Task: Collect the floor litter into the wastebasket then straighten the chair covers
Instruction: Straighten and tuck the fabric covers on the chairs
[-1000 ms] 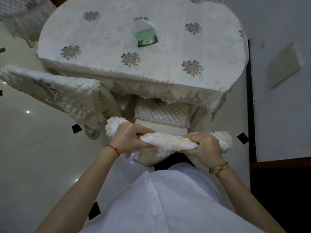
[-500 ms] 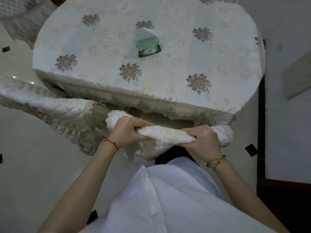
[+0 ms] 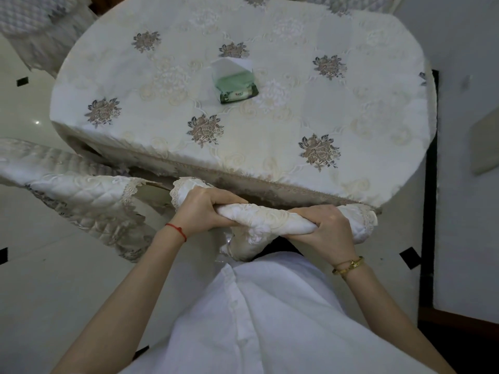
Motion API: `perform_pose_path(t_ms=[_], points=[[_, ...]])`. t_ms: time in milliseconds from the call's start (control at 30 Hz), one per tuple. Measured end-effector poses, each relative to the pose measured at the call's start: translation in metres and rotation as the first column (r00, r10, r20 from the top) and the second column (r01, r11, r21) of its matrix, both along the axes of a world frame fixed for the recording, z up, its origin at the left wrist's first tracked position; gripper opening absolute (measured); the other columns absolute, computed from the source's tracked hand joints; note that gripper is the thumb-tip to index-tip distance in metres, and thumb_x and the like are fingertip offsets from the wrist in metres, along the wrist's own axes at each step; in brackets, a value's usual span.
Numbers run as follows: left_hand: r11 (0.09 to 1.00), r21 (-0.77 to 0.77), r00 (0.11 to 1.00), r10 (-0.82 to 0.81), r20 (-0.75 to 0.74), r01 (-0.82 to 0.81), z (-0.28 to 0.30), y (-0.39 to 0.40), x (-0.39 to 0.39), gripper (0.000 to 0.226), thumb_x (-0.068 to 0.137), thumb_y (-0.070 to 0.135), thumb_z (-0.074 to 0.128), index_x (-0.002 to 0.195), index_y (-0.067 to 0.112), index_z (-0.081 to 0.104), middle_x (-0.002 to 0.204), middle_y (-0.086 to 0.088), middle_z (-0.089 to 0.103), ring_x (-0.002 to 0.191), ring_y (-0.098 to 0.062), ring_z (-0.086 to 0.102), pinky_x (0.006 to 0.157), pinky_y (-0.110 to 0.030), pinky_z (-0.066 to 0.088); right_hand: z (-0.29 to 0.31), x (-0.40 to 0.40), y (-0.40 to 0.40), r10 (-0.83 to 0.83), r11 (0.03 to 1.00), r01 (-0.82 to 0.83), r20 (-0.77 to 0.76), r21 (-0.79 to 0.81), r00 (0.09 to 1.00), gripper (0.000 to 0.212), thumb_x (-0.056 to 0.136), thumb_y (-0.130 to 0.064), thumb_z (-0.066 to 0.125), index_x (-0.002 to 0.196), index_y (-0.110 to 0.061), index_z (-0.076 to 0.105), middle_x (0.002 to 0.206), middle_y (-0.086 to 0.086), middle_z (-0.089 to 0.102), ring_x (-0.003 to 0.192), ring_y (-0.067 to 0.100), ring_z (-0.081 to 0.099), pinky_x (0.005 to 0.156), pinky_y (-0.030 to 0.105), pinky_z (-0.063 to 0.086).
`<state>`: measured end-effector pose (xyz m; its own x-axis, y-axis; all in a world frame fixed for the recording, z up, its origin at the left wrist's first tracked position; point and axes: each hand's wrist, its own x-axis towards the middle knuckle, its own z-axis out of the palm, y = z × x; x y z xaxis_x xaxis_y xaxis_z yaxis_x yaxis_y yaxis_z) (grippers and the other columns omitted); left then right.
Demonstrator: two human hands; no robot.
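A white embroidered chair cover (image 3: 270, 220) wraps the top of a chair back right in front of me, against the table's near edge. My left hand (image 3: 205, 211) grips its left part, fingers curled over the top. My right hand (image 3: 324, 230) grips the right part the same way. The cover's lace ends stick out beyond both hands. The chair's seat is hidden under the table. A second chair with a quilted white cover (image 3: 81, 193) stands to the left, angled away. No wastebasket or litter shows.
The oval table (image 3: 270, 147) carries a flowered white cloth and a green tissue pack (image 3: 235, 82). Another covered chair (image 3: 35, 25) sits at the far left corner. A wall with a dark skirting runs along the right; glossy tile floor (image 3: 54, 292) spreads to the left.
The chair in my hands has slid in under the table; its quilted seat, visible a second ago, is now hidden. Both hands keep their grip on the cover.
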<state>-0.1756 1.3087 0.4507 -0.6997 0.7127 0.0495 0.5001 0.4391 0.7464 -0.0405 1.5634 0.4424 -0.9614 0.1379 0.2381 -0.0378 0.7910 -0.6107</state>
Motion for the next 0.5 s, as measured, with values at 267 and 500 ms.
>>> perform_pose_path(t_ms=[267, 500], points=[[0.980, -0.201, 0.997, -0.027, -0.075, 0.012, 0.016, -0.003, 0.010, 0.051, 0.070, 0.043, 0.080, 0.118, 0.029, 0.067, 0.112, 0.010, 0.070, 0.104, -0.007, 0.063, 0.086, -0.037, 0.053, 0.013, 0.006, 0.001, 0.093, 0.994, -0.098, 0.114, 0.040, 0.989, 0.055, 0.074, -0.064, 0.063, 0.108, -0.022, 0.070, 0.101, -0.008, 0.071, 0.095, 0.013, 0.064, 0.087, 0.031, 0.045], [0.981, -0.193, 0.948, -0.034, -0.317, -0.030, 0.046, -0.013, 0.052, 0.049, 0.078, 0.036, 0.076, 0.124, 0.023, 0.064, 0.117, 0.001, 0.068, 0.109, -0.015, 0.062, 0.093, -0.028, 0.050, 0.029, 0.062, -0.003, -0.092, 0.987, 0.086, 0.034, 0.138, 0.995, 0.051, 0.082, -0.045, 0.066, 0.123, -0.013, 0.060, 0.120, 0.000, 0.064, 0.111, 0.021, 0.056, 0.095, 0.040, 0.045]])
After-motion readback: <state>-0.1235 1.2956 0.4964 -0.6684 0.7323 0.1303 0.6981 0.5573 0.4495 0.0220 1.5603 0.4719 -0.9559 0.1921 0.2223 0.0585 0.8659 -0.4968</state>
